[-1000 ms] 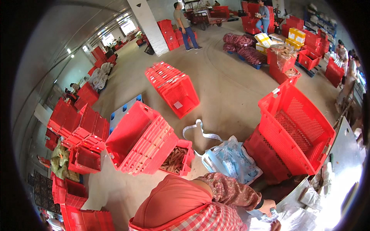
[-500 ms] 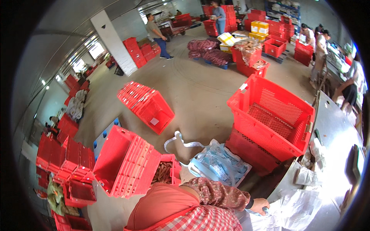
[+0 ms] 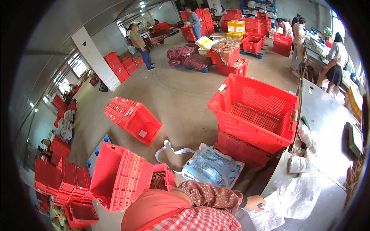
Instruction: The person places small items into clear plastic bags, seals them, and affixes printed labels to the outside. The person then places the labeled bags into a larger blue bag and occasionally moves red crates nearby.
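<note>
As the left hand [image 3: 254, 203] holds something blue [image 3: 261, 207], pale-blue strips [image 3: 212, 167] nearby, print illegible

You have a white pillar [image 3: 95, 58] in view, with red crates [image 3: 118, 67] stacked just right of its base. Farther right of the pillar you see a person [image 3: 138, 43], then purple mesh sacks [image 3: 189, 57], then yellow boxes [image 3: 236, 27].
</note>
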The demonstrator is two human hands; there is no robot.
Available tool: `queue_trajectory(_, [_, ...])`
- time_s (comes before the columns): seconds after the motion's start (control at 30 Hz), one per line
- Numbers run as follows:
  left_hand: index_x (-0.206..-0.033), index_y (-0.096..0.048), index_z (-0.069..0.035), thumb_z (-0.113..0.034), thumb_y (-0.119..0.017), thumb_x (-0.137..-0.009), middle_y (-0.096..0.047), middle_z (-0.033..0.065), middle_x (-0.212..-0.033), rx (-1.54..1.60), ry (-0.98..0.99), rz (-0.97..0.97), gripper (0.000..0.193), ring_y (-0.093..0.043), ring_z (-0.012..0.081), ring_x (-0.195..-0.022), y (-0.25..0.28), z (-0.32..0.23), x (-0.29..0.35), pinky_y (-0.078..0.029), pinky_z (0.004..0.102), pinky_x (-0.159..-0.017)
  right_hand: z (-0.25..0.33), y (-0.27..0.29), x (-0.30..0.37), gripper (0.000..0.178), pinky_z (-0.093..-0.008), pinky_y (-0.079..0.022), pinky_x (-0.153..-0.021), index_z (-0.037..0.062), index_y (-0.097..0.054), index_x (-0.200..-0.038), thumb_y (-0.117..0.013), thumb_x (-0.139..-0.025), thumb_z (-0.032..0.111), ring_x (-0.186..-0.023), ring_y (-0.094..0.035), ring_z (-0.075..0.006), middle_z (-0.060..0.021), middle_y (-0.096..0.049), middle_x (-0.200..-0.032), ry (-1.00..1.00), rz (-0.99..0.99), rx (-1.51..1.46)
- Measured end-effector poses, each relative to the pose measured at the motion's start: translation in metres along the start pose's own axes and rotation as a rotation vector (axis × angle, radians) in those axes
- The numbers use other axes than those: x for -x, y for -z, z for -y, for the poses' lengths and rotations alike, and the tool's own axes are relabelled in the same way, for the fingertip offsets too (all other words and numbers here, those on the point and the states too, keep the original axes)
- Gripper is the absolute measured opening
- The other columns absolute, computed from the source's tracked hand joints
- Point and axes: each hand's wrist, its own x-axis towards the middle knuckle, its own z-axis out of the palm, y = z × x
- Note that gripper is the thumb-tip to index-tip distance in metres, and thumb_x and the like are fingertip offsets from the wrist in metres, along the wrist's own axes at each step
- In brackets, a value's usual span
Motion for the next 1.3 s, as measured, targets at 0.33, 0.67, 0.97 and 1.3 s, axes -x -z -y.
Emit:
queue_trajectory(0.33, [-0.096,-0.065,-0.001,-0.018,-0.076,-0.079,-0.067,0.0196,-0.083,-0.036,-0.005,-0.011,0.026,-0.066,0.0391,-0.082,-0.002,0.002,0.003,-0.048,0.0436,-0.071,-0.015,0.011,0.003,0.052,-0.0462,-0.032,-0.115,0.0017,-0.048,-0.144,-0.056,-0.099,0.027,-0.134,-0.047,-0.0324,-0.0194,-0.053,-0.143,0.003,-0.050,0.042])
queue_trajectory(0.67, [-0.096,-0.065,-0.002,-0.018,-0.076,-0.080,-0.068,0.0185,-0.084,-0.022,0.008,-0.014,0.025,-0.067,0.0377,-0.082,-0.004,-0.001,0.008,-0.049,0.0427,-0.071,-0.029,0.019,0.003,0.052,-0.0458,-0.032,-0.115,0.0013,-0.048,-0.144,-0.056,-0.099,0.026,-0.135,-0.044,-0.0333,-0.0187,-0.052,-0.145,0.020,-0.062,0.090])
queue_trajectory(0.97, [-0.101,-0.070,-0.003,-0.023,-0.075,-0.080,-0.069,0.0216,-0.090,-0.167,-0.044,-0.016,0.029,-0.067,0.0386,-0.084,-0.002,0.004,0.008,-0.051,0.0443,-0.075,-0.122,0.094,0.005,0.052,-0.0455,-0.031,-0.115,0.0009,-0.048,-0.144,-0.056,-0.099,0.025,-0.137,-0.042,-0.0341,-0.0180,-0.051,-0.146,0.137,-0.173,0.344])
queue_trajectory(1.3, [-0.095,-0.067,0.001,-0.022,-0.073,-0.091,-0.060,0.0144,-0.079,-0.052,0.090,0.165,0.025,-0.056,0.0252,-0.068,0.007,-0.027,0.002,-0.045,0.0344,-0.065,-0.131,0.141,0.047,0.059,-0.0395,-0.050,-0.098,0.0043,-0.047,-0.142,-0.071,-0.088,0.008,-0.126,-0.055,-0.0314,-0.0210,-0.042,-0.150,0.019,-0.631,0.396])
